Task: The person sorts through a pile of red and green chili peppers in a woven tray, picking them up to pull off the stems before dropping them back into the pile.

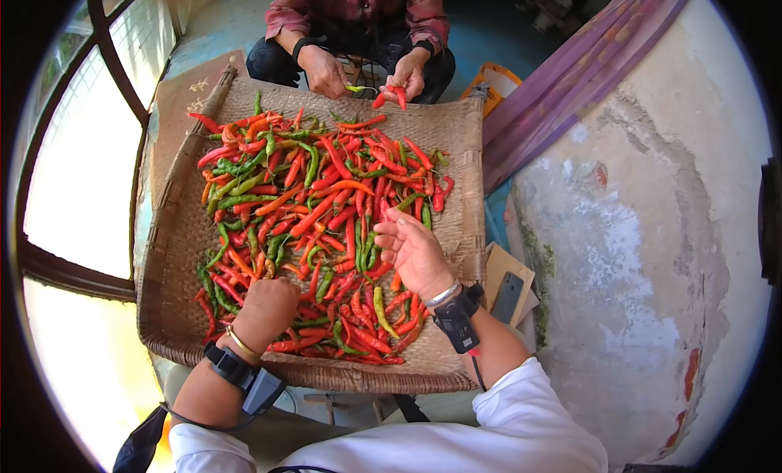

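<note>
A heap of red, green and orange chili peppers [326, 192] lies in a shallow woven basket [175, 286]. My left hand [270, 308] is at the heap's near left part, back upward, fingers curled in and mostly hidden. What they hold, if anything, cannot be seen. Over the right part of the heap is my right hand [414, 253], its palm turned inward and its fingers loosely bent, apart from the thumb. Just beyond its fingertips lies a red pepper; no clear grip on it shows. A yellow-green pepper [383, 312] rests below this hand.
Across the basket sits another person [358, 17], holding a green pepper [358, 88] and red peppers [397, 95]. A phone [508, 297] lies on cardboard at the right. A purple curtain [562, 90] hangs by the worn wall [627, 286]; framed windows [77, 155] stand left.
</note>
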`<state>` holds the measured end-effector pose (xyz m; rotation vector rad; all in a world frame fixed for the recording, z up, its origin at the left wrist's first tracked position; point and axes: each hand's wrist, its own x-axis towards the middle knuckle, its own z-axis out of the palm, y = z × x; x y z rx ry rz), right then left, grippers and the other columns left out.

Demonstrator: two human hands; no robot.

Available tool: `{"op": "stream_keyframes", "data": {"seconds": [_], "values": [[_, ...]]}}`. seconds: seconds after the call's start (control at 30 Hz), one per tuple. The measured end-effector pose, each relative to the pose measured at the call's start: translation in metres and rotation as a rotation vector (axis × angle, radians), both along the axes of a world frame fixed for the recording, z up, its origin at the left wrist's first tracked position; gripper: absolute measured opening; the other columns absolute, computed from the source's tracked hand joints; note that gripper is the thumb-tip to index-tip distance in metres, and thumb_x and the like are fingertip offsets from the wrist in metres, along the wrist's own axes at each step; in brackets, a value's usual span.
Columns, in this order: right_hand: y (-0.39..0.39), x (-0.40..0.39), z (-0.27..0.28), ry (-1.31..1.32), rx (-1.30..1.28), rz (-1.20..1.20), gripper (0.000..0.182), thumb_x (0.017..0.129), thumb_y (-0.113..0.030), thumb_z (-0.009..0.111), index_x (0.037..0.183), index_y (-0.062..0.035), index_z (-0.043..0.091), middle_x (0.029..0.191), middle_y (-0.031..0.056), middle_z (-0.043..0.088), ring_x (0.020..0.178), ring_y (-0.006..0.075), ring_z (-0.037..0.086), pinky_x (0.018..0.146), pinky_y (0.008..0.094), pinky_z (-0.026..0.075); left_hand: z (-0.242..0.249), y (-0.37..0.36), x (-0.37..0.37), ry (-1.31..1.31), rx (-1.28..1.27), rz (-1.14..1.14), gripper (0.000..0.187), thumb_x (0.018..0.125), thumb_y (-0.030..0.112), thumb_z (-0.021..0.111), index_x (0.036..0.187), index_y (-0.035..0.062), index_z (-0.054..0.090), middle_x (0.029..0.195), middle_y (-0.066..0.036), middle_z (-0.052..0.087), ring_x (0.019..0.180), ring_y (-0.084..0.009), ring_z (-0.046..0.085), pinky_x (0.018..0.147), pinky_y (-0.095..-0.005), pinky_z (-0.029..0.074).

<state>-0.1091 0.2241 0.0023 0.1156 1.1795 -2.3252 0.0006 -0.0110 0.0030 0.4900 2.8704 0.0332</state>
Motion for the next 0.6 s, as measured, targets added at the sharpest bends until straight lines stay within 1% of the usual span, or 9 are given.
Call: {"op": "stream_keyframes", "data": {"seconds": [0.03,0.07,0.13,0.17,0.2,0.3,0.47,0.57,0.6], "values": [[-0.006,0.006,0.002,0.009,0.052,0.017,0.033,0.088,-0.020,0.050,0.114,-0.0020,0.045,0.088,0.0076,0.060,0.074,0.0128,0.060,0.057,0.0231,0.047,-0.003,0.000,0.000,0.028,-0.029,-0.004,0.006,0.069,0.013,0.060,0.069,0.0092,0.063,0.068,-0.007,0.061,0.064,-0.0200,0.062,0.052,-0.0313,0.048],[-0.010,0.009,0.005,0.011,0.054,0.018,0.033,0.088,-0.020,0.050,0.114,-0.0020,0.045,0.088,0.0076,0.060,0.074,0.0128,0.060,0.057,0.0231,0.047,-0.004,-0.001,0.000,0.029,-0.028,-0.003,0.006,0.069,0.013,0.060,0.069,0.0092,0.063,0.068,-0.007,0.061,0.064,-0.0200,0.062,0.052,-0.0313,0.048],[-0.014,0.015,0.007,0.102,0.207,0.187,0.027,0.089,-0.018,0.048,0.111,-0.0027,0.049,0.088,0.0081,0.061,0.074,0.0131,0.060,0.059,0.0229,0.047,-0.007,-0.002,0.000,0.017,-0.049,0.012,0.005,0.068,0.012,0.059,0.068,0.0094,0.064,0.066,-0.007,0.061,0.063,-0.0203,0.062,0.052,-0.0314,0.048],[-0.015,0.018,0.006,0.116,0.221,0.217,0.027,0.089,-0.019,0.049,0.110,-0.0014,0.050,0.087,0.0066,0.061,0.071,0.0104,0.059,0.057,0.0196,0.046,-0.007,-0.002,0.000,0.018,-0.049,0.012,0.005,0.068,0.012,0.059,0.068,0.0094,0.064,0.066,-0.007,0.061,0.063,-0.0203,0.062,0.052,-0.0314,0.048],[-0.017,0.021,0.005,0.117,0.221,0.217,0.027,0.089,-0.019,0.049,0.110,-0.0014,0.050,0.087,0.0066,0.061,0.071,0.0104,0.059,0.057,0.0196,0.046,-0.008,-0.002,-0.001,0.001,-0.052,0.010,0.005,0.068,0.012,0.059,0.067,0.0095,0.064,0.065,-0.007,0.061,0.062,-0.0207,0.062,0.051,-0.0316,0.048],[-0.019,0.025,0.007,0.157,0.349,0.327,0.027,0.090,-0.018,0.048,0.109,-0.0003,0.052,0.086,0.0045,0.060,0.071,0.0076,0.058,0.058,0.0172,0.045,-0.010,-0.002,-0.002,-0.029,-0.054,0.015,0.006,0.068,0.012,0.058,0.066,0.0095,0.064,0.063,-0.006,0.061,0.062,-0.0212,0.062,0.052,-0.0324,0.048],[-0.025,0.031,0.005,0.258,0.475,0.426,0.025,0.089,-0.015,0.047,0.108,0.0001,0.053,0.085,0.0042,0.060,0.071,0.0065,0.057,0.058,0.0167,0.045,-0.001,-0.001,-0.001,-0.046,-0.041,0.069,0.008,0.067,0.014,0.058,0.066,0.0080,0.064,0.062,-0.007,0.061,0.062,-0.0222,0.062,0.052,-0.0344,0.048],[-0.028,0.034,0.010,0.298,0.526,0.477,0.023,0.088,-0.013,0.048,0.107,0.0002,0.054,0.084,0.0039,0.060,0.071,0.0061,0.057,0.058,0.0169,0.045,0.009,-0.003,-0.001,0.038,0.052,0.057,0.011,0.066,0.016,0.058,0.065,0.0062,0.063,0.061,-0.009,0.060,0.061,-0.0249,0.062,0.053,-0.0366,0.047],[-0.030,0.036,0.010,0.327,0.541,0.499,0.023,0.088,-0.012,0.049,0.106,0.0001,0.054,0.084,0.0038,0.060,0.071,0.0060,0.056,0.058,0.0171,0.045,0.012,-0.003,-0.003,-0.037,0.069,0.123,0.013,0.067,0.018,0.059,0.070,0.0063,0.062,0.062,-0.010,0.060,0.061,-0.0276,0.061,0.054,-0.0379,0.047]]}}
